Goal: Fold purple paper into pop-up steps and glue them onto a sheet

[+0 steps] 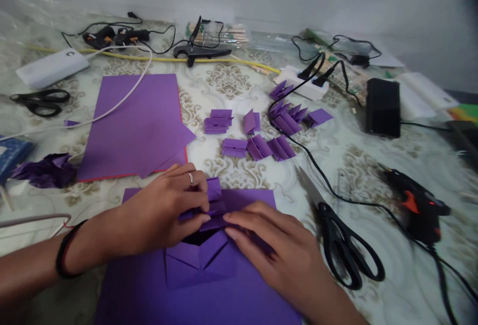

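Both hands work on a folded purple paper piece [199,255] that rests on a large purple sheet [179,300]. My left hand [175,205], with a ring and a black wristband, pinches a narrow folded strip at the piece's upper left. From the right, my right hand [276,240] closes its thumb and fingertips on the other end of that strip. A dark opening shows below the strip, between pointed flaps. Behind the hands stand several small folded purple pieces [234,148], grouped on the patterned cloth.
A purple sheet stack [138,121] lies at the left, near crumpled paper [50,170] and small scissors [41,102]. Large scissors [339,245] and a glue gun [418,205] lie right. A black cable crosses from a power strip [304,83]; a black clamp [197,49] lies behind.
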The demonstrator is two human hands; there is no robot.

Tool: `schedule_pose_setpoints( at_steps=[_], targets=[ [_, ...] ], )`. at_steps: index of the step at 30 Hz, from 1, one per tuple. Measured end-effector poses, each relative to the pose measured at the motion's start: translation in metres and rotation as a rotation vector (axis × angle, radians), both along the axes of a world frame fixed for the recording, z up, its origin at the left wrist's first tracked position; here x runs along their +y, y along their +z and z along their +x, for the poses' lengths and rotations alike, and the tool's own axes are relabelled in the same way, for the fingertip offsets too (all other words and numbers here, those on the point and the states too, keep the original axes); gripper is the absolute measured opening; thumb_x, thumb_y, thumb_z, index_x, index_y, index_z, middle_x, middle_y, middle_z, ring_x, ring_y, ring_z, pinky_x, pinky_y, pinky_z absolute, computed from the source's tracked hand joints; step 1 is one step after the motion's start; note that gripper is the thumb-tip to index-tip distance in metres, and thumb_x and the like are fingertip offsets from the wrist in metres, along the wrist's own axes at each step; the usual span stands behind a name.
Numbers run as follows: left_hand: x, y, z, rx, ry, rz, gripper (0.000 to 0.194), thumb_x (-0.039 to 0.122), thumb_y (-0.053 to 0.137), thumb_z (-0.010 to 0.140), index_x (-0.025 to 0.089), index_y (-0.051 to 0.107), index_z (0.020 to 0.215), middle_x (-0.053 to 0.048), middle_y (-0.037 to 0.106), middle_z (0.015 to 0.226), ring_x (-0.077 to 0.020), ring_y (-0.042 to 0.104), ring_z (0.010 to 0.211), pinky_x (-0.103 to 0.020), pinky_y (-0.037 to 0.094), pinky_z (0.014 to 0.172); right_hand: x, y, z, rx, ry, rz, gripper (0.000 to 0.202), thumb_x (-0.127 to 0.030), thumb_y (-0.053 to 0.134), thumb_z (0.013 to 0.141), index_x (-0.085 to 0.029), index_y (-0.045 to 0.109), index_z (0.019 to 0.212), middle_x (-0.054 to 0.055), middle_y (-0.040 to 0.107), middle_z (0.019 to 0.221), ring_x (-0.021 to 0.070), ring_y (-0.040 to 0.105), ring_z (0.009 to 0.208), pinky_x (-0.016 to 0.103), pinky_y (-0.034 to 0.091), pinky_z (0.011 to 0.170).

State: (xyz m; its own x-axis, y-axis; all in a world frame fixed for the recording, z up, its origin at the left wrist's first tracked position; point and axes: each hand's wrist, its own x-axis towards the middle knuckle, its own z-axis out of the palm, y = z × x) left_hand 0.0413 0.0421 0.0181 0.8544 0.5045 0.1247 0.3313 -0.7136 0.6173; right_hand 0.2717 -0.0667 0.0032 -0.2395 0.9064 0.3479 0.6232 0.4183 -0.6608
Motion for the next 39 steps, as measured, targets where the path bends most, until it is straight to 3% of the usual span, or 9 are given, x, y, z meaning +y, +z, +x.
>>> schedule_pose_setpoints(
  at_steps=[4, 7, 11, 18, 24, 28, 31, 39],
  targets=[
    [-0.001, -0.003, -0.001, 0.046, 0.005, -0.010, 0.013, 0.011, 0.065, 0.100, 0.022, 0.073, 0.101, -0.004, 0.074, 0.107, -0.0234, 0.069, 0.102, -0.040, 0.051, 0.095, 0.007, -0.012, 0.000, 0.005, 0.022, -0.048, 0.013, -0.013, 0.065, 0.106, -0.016, 0.078, 0.103, 0.005, 0.077, 0.094, 0.0173, 0.075, 0.082, 0.030, 0.060, 0.075],
    [-0.003, -0.004, -0.001, 0.059, 0.023, -0.037, 0.024, 0.010, 0.064, 0.101, 0.022, 0.071, 0.122, -0.006, 0.073, 0.115, -0.0237, 0.070, 0.106, -0.038, 0.054, 0.096, 0.008, -0.016, -0.001, 0.019, 0.023, -0.089, 0.012, -0.015, 0.066, 0.105, -0.017, 0.078, 0.102, 0.004, 0.077, 0.093, 0.0179, 0.074, 0.081, 0.031, 0.060, 0.074],
    [-0.005, -0.008, -0.003, 0.065, 0.041, -0.072, 0.031, 0.009, 0.061, 0.103, 0.023, 0.069, 0.129, -0.007, 0.073, 0.119, -0.0234, 0.072, 0.108, -0.037, 0.057, 0.097, 0.006, -0.018, -0.001, 0.022, 0.028, -0.125, 0.010, -0.015, 0.067, 0.104, -0.019, 0.076, 0.103, 0.004, 0.076, 0.096, 0.0193, 0.074, 0.084, 0.033, 0.061, 0.075],
    [-0.010, -0.018, -0.004, -0.049, 0.038, -0.057, 0.015, 0.015, 0.056, 0.109, 0.020, 0.071, 0.111, -0.007, 0.077, 0.106, -0.0214, 0.073, 0.096, -0.032, 0.057, 0.087, 0.006, -0.020, -0.003, 0.016, 0.015, -0.152, 0.016, -0.015, 0.068, 0.103, -0.023, 0.068, 0.117, 0.004, 0.076, 0.101, 0.0202, 0.075, 0.090, 0.033, 0.061, 0.077],
    [-0.012, -0.019, -0.007, -0.101, 0.100, -0.183, 0.020, 0.012, 0.067, 0.101, 0.025, 0.068, 0.117, -0.001, 0.079, 0.105, -0.0182, 0.075, 0.096, -0.027, 0.057, 0.086, 0.005, -0.019, -0.003, -0.004, -0.022, -0.180, 0.019, -0.016, 0.074, 0.099, -0.023, 0.063, 0.113, 0.000, 0.071, 0.090, 0.0189, 0.071, 0.078, 0.032, 0.058, 0.069],
    [-0.012, -0.020, -0.005, -0.086, 0.140, -0.223, 0.019, 0.007, 0.062, 0.104, 0.022, 0.068, 0.115, -0.001, 0.077, 0.104, -0.0165, 0.073, 0.096, -0.028, 0.056, 0.089, 0.007, -0.017, -0.001, 0.020, 0.030, -0.161, 0.012, -0.019, 0.074, 0.102, -0.022, 0.068, 0.113, 0.003, 0.073, 0.099, 0.0188, 0.074, 0.088, 0.032, 0.061, 0.078],
    [-0.010, -0.021, -0.004, -0.130, 0.100, -0.223, 0.016, 0.008, 0.061, 0.106, 0.020, 0.071, 0.109, -0.003, 0.075, 0.105, -0.0163, 0.072, 0.095, -0.027, 0.056, 0.088, 0.009, -0.018, 0.000, 0.025, 0.033, -0.132, 0.009, -0.016, 0.068, 0.105, -0.021, 0.073, 0.110, 0.004, 0.074, 0.101, 0.0174, 0.075, 0.090, 0.030, 0.061, 0.082],
    [-0.002, -0.014, -0.008, -0.110, 0.008, -0.246, 0.016, 0.016, 0.061, 0.109, 0.018, 0.077, 0.112, -0.005, 0.074, 0.110, -0.0157, 0.073, 0.101, -0.025, 0.055, 0.093, 0.010, -0.026, -0.006, 0.021, -0.048, -0.091, 0.008, -0.014, 0.069, 0.104, -0.016, 0.076, 0.106, 0.004, 0.074, 0.093, 0.0180, 0.074, 0.082, 0.031, 0.059, 0.076]
  ],
)
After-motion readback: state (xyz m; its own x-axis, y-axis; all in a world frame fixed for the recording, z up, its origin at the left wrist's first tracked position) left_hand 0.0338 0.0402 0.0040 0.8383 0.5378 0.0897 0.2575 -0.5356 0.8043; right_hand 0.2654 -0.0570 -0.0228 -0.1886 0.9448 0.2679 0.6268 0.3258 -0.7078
